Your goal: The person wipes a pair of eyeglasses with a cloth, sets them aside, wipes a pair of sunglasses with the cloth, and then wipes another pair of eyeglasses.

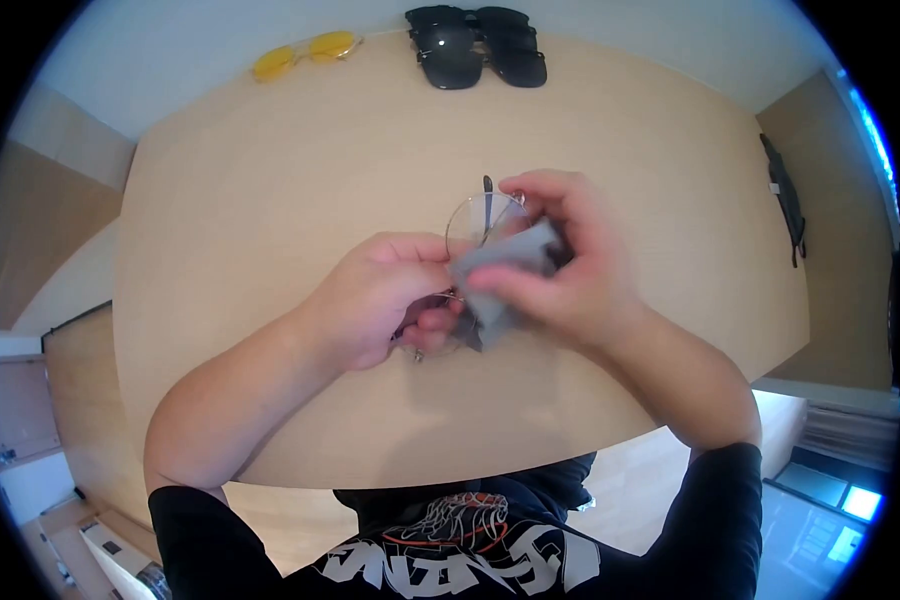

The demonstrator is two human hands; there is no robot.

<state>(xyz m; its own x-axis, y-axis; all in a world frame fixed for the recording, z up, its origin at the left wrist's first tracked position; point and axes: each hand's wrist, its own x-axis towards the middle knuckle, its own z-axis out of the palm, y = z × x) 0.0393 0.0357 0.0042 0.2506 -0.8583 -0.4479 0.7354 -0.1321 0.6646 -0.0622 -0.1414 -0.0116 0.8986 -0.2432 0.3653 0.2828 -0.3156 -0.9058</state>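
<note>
Thin-framed round glasses point(451, 222) are held over the wooden table, one lens toward the back and the other partly hidden by my fingers. My left hand point(395, 295) is closed around the near part of the frame. A grey cloth point(510, 258) lies against the glasses, pinched between the thumb and fingers of my right hand point(570, 265). The cloth and my right fingers are slightly blurred, and the cloth covers the middle of the frame. One dark temple tip sticks up behind the far lens.
Yellow-lensed glasses point(308, 54) lie at the table's back left. Several dark sunglasses point(478, 47) are stacked at the back centre. A dark elongated object point(786, 197) rests by the right edge of the wooden table point(220, 190).
</note>
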